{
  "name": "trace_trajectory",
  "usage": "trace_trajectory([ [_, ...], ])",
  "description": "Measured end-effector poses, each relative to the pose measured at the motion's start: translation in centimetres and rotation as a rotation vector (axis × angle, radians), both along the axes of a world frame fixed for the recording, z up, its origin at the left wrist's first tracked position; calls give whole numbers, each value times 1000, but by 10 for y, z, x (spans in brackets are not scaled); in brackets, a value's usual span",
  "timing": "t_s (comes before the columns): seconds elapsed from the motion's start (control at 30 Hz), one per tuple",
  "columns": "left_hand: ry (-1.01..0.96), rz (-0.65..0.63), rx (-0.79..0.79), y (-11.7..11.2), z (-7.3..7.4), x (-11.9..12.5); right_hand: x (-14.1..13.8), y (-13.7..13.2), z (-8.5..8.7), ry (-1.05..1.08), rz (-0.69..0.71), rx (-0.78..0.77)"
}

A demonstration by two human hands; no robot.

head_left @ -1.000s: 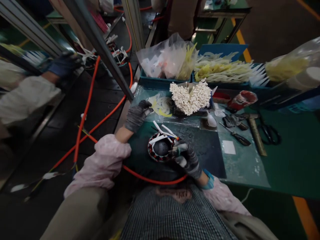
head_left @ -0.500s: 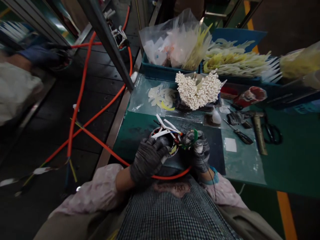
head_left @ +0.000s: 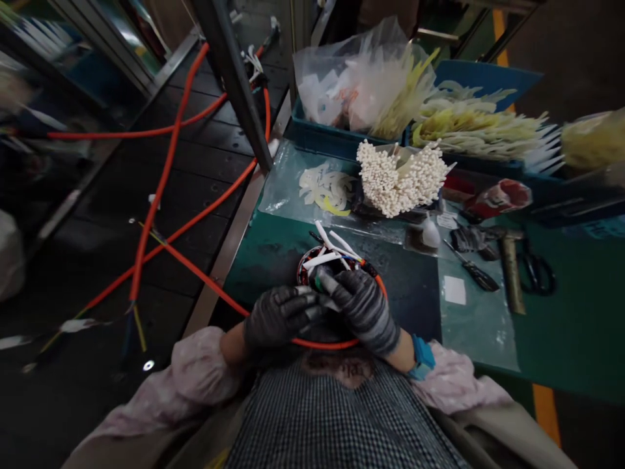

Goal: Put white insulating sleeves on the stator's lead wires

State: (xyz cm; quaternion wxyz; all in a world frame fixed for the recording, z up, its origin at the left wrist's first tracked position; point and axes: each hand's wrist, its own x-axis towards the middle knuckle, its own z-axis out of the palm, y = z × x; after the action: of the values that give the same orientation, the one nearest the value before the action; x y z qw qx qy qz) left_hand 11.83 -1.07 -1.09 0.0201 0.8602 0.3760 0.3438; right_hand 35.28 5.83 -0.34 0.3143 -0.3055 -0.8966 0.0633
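On the mat before me stands a ring-shaped motor stator (head_left: 301,268) with dark copper-coloured windings. White sleeved leads (head_left: 322,260) rise from it, and an orange cable (head_left: 383,286) joins at its right and loops round the front. My right hand (head_left: 368,309), in a grey striped glove, reaches over the ring's near side, its thumb and fingers closed on a small green strip (head_left: 319,281). My left hand (head_left: 280,316), gloved alike, lies at the near left with fingers stretched toward the right fingertips. Both hands partly hide the ring.
Behind lie a bundle of white-tipped sticks (head_left: 400,182), pale cut strips (head_left: 325,185) and blue bins (head_left: 325,137). A screwdriver (head_left: 476,270), a hammer (head_left: 510,273) and scissors (head_left: 537,270) lie right. Orange cables (head_left: 180,231) cross the dark slatted surface at left, near a metal post (head_left: 239,85).
My right hand has moved left, from beside the stator to over its near edge, with the green strip. My left hand has drawn back slightly. The view has shifted left.
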Motion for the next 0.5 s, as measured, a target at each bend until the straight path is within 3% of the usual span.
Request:
trace_trajectory([
  [0.1,-249,53,-171,10,5,-20,-4,4,-8,-210,37,8],
  [0.17,-375,162,-266,24,4,-30,-5,10,-12,-226,91,-38],
  [0.23,-378,188,-341,44,0,-33,-4,15,-14,-186,133,-78],
  [0.37,-338,-75,-599,72,-8,-22,4,11,-14,-98,133,-86],
  [0.5,-482,-252,-723,55,-6,-5,18,-20,-11,-90,94,-53],
])
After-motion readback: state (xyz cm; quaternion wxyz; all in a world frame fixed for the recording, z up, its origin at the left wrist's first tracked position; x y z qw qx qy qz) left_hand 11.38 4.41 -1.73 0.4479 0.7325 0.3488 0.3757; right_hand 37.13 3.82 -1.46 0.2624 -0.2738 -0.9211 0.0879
